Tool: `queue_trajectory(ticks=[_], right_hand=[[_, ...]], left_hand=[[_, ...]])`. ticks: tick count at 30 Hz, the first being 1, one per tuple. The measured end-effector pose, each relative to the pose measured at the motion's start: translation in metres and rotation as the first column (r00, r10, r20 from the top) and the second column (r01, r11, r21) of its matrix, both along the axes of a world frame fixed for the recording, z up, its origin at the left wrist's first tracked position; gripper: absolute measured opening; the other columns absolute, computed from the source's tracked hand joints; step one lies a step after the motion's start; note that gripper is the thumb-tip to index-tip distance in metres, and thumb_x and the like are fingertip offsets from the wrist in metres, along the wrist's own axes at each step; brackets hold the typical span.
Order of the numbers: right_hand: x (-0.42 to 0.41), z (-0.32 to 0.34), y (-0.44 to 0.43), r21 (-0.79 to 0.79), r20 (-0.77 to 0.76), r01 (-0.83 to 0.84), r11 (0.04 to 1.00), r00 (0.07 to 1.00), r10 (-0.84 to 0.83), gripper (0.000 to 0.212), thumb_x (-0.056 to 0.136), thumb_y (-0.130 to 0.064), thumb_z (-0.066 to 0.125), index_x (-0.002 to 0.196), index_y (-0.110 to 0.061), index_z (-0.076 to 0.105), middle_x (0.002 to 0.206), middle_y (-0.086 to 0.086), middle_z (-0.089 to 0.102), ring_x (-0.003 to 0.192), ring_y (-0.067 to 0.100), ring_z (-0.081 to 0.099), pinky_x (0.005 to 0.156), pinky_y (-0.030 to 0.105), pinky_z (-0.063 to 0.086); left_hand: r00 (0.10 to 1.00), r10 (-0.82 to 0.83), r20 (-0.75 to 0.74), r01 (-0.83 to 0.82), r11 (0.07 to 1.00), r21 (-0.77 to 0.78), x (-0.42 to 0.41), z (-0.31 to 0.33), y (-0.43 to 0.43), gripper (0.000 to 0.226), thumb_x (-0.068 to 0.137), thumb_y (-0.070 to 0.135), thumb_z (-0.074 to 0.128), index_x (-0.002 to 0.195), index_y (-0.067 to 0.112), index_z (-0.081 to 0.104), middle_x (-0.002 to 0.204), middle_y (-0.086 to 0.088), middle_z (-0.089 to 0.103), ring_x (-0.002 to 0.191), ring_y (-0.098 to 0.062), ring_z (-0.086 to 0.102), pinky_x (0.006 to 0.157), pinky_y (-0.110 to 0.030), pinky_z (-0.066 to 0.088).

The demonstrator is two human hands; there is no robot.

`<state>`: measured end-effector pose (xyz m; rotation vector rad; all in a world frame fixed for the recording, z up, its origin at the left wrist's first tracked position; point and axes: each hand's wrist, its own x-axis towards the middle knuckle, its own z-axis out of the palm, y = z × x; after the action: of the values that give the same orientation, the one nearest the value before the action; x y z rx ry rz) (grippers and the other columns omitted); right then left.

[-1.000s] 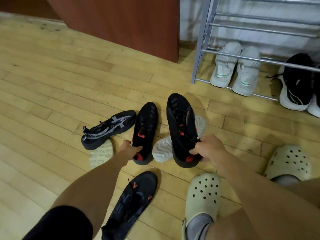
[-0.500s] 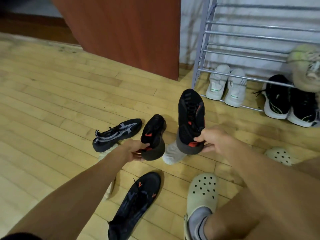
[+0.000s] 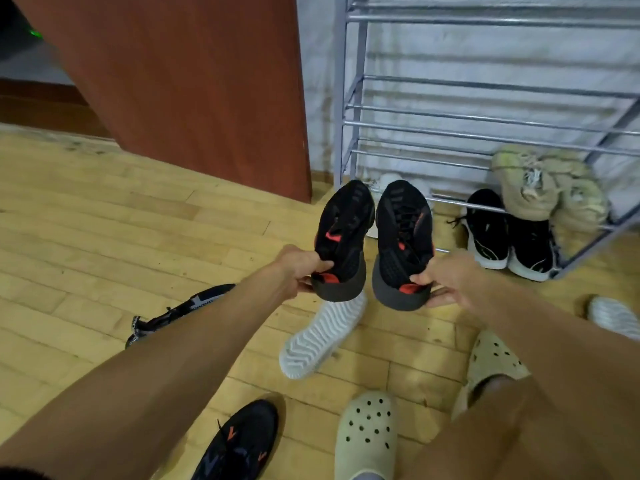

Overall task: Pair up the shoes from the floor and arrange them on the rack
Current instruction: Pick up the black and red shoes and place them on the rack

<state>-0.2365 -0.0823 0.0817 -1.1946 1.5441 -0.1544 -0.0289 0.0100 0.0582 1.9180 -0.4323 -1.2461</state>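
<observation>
I hold two matching black shoes with red marks side by side in the air, toes toward the grey metal rack (image 3: 349,109). My left hand (image 3: 298,268) grips the heel of the left black shoe (image 3: 341,237). My right hand (image 3: 446,282) grips the heel of the right black shoe (image 3: 403,244). On the floor lie a white shoe sole-up (image 3: 320,336) below them, a black and grey shoe (image 3: 194,304) partly behind my left arm, and a black shoe with orange marks (image 3: 239,445) near the bottom edge.
Under the rack's lowest bars stand a black and white pair (image 3: 509,237) and, mostly hidden, a white pair (image 3: 388,180). A beige pair (image 3: 547,188) rests on the low shelf at right. A red-brown panel (image 3: 180,81) stands left of the rack. I wear pale clogs (image 3: 369,434).
Both hands lifted the two black shoes off the floor and brought them together, side by side, closer to the rack. The view tilted up toward the rack.
</observation>
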Motion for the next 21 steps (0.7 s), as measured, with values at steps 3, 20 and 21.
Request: queue_trajectory(ticks=[3, 20, 21], right_hand=[[-0.008, -0.002, -0.036, -0.043, 0.046, 0.059, 0.997, 0.997, -0.057, 0.028, 0.082, 0.007, 0.069, 0.108, 0.005, 0.061, 0.111, 0.018, 0.067, 0.092, 0.036, 0.067, 0.068, 0.043, 0.057], [0.015, -0.028, -0.226, -0.158, 0.097, 0.111, 0.981, 0.991, -0.097, 0.018, 0.079, -0.004, 0.076, 0.073, -0.005, 0.060, 0.073, 0.010, 0.067, 0.063, 0.022, 0.067, 0.046, 0.028, 0.055], [0.016, -0.029, -0.230, -0.145, 0.108, 0.101, 0.984, 0.991, -0.086, 0.016, 0.080, -0.004, 0.076, 0.076, -0.005, 0.061, 0.075, 0.011, 0.067, 0.064, 0.021, 0.067, 0.046, 0.028, 0.055]], left_hand=[[1.000, -0.011, 0.018, 0.012, 1.000, -0.023, -0.004, 0.004, -0.040, 0.010, 0.079, 0.006, 0.073, 0.076, 0.006, 0.063, 0.076, -0.007, 0.067, 0.066, -0.020, 0.064, 0.049, -0.029, 0.050], [0.969, 0.020, 0.248, 0.002, 0.996, -0.087, 0.015, -0.016, -0.251, 0.008, 0.077, 0.011, 0.074, 0.078, 0.009, 0.066, 0.094, -0.014, 0.072, 0.086, -0.030, 0.069, 0.080, -0.046, 0.058], [0.962, 0.013, 0.274, 0.011, 0.996, -0.085, 0.016, -0.017, -0.258, 0.012, 0.077, 0.013, 0.074, 0.084, 0.007, 0.068, 0.096, -0.014, 0.071, 0.088, -0.030, 0.068, 0.081, -0.046, 0.058]])
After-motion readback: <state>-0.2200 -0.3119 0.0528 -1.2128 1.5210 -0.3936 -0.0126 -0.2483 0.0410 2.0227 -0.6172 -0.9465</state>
